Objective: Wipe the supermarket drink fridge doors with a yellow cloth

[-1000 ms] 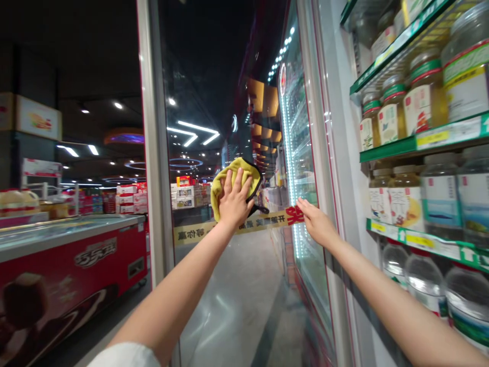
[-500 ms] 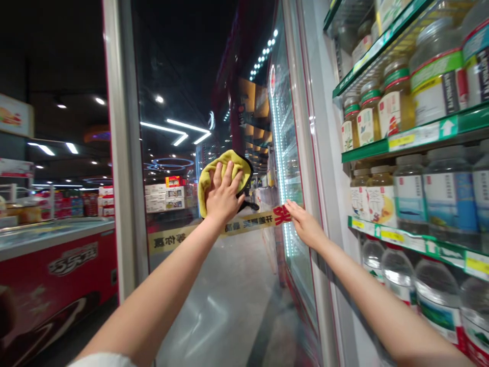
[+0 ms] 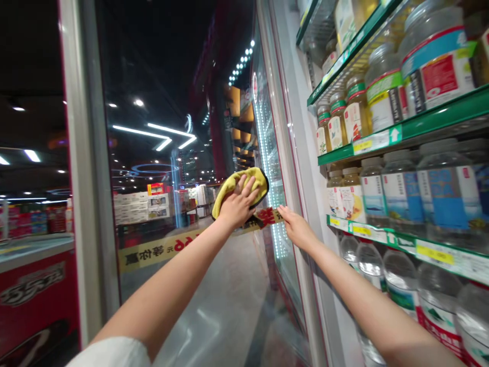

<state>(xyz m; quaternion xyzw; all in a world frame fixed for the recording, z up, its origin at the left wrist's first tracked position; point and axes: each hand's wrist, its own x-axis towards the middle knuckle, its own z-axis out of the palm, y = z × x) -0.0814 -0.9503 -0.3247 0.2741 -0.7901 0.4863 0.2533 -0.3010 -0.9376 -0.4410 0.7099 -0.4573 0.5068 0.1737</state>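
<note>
A yellow cloth with a black edge is pressed to the inside of a glass door. My left hand lies on the cloth with fingers spread, holding it against the pane. To its right, my right hand has its fingers stretched out at the glass beside the door's metal frame, with no object in it. A yellow printed strip runs across the pane; its lettering reads reversed, and the cloth and left hand hide part of it.
On the right, green-edged shelves carry several bottled drinks, close to my right arm. A red chest freezer stands at the left beyond the metal upright. White stacked boxes show through the glass.
The view has swung right, so the door and shelves sit further left. My left hand has slid the cloth right and slightly down, closer to my right hand, which stays by the frame.
</note>
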